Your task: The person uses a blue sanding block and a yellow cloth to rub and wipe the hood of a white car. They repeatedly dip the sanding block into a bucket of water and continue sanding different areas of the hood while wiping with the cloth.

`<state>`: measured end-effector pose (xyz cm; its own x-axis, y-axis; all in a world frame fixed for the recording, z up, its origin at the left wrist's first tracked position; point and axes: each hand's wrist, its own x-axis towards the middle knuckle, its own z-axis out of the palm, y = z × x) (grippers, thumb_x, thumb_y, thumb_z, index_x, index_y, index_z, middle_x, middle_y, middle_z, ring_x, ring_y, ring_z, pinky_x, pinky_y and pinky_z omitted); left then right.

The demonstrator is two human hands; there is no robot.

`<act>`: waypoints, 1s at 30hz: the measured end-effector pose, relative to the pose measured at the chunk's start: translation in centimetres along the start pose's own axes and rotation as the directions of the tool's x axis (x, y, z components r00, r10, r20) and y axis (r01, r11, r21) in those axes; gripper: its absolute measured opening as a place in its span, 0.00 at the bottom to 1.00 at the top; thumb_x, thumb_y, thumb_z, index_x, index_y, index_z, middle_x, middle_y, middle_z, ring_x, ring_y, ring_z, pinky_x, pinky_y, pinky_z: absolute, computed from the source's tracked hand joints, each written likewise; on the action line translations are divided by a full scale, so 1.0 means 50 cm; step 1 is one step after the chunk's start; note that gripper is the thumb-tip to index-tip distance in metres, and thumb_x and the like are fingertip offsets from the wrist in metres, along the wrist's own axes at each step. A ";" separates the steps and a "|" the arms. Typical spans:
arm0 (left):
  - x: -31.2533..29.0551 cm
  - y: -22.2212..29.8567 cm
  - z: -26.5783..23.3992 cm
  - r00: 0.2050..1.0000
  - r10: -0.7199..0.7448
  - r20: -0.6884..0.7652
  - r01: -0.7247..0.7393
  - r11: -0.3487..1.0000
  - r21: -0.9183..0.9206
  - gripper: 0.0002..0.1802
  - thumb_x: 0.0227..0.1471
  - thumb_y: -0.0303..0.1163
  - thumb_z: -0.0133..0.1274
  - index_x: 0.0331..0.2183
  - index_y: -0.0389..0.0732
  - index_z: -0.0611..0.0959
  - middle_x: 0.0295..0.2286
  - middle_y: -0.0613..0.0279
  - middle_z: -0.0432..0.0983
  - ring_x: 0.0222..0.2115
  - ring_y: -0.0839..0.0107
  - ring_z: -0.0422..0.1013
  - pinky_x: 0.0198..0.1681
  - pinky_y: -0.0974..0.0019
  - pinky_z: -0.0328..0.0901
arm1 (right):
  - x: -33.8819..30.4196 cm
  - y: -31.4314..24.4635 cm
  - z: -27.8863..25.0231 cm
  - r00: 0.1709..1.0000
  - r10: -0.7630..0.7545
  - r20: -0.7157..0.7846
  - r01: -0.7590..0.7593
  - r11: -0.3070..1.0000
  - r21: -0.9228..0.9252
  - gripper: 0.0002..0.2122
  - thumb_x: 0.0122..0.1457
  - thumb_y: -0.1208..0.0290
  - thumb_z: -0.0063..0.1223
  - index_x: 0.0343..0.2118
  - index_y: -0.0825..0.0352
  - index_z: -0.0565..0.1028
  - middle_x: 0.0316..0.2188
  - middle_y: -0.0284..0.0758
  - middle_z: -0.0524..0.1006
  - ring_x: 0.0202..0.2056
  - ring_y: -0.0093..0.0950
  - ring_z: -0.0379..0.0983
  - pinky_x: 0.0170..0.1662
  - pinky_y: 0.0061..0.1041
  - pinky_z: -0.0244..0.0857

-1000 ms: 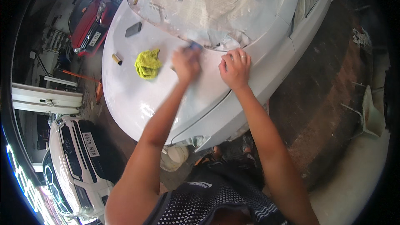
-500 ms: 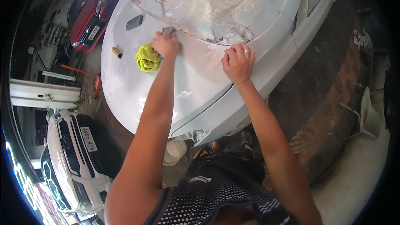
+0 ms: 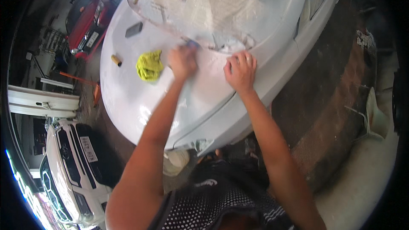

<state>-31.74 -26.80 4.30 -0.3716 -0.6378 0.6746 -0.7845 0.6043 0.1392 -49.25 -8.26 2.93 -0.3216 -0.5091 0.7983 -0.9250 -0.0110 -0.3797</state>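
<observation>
My left hand (image 3: 183,61), blurred by motion, is closed on a blue pad (image 3: 192,44) and presses it against the pale hood (image 3: 187,102) of a car, close to the windshield's lower edge. A crumpled yellow-green cloth (image 3: 149,65) lies on the hood to the left of that hand. On the right, my right hand (image 3: 241,70) rests on the hood's edge by the fender with its fingers curled. Its fingertips are turned under, so I cannot see whether they hold anything.
Newspaper and plastic film (image 3: 230,8) cover the windshield. A dark grey block (image 3: 133,30) and a short tan cylinder (image 3: 116,60) lie on the hood. A white pail (image 3: 175,162) stands below the bumper. A red car (image 3: 87,30) and a white car (image 3: 70,162) are at left.
My left hand has slid right with the blue pad, away from the cloth, which now shows fully. My right hand stays on the hood edge. The whole view has shifted slightly.
</observation>
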 end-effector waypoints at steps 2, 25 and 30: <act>0.039 -0.076 -0.022 0.980 -0.189 -0.062 0.195 0.976 0.098 0.07 0.50 0.35 0.63 0.30 0.44 0.88 0.34 0.52 0.80 0.33 0.47 0.74 0.34 0.47 0.66 | -0.004 -0.020 -0.001 1.000 0.010 0.004 -0.010 0.999 0.030 0.06 0.47 0.74 0.62 0.28 0.60 0.76 0.37 0.32 0.75 0.48 0.37 0.72 0.50 0.42 0.63; -0.101 0.015 -0.022 0.988 0.149 -0.048 -0.151 0.988 -0.030 0.09 0.45 0.33 0.62 0.32 0.52 0.90 0.35 0.55 0.78 0.38 0.48 0.71 0.43 0.48 0.64 | 0.013 -0.003 0.003 1.000 -0.020 -0.011 0.020 1.000 0.008 0.09 0.47 0.75 0.62 0.31 0.57 0.76 0.37 0.30 0.74 0.47 0.37 0.71 0.49 0.41 0.61; -0.036 -0.102 -0.063 0.972 -0.207 -0.112 0.209 0.978 0.001 0.09 0.45 0.33 0.65 0.34 0.52 0.91 0.36 0.54 0.79 0.38 0.49 0.72 0.38 0.49 0.67 | 0.007 -0.021 -0.001 1.000 -0.020 0.006 0.020 1.000 0.011 0.09 0.46 0.76 0.63 0.31 0.56 0.77 0.37 0.29 0.75 0.46 0.37 0.71 0.47 0.40 0.61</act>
<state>-25.52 -27.24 4.66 -0.1430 -0.6915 0.7081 -0.8453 0.4574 0.2760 -48.41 -8.38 3.66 -0.3021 -0.5137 0.8030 -0.9288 -0.0309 -0.3692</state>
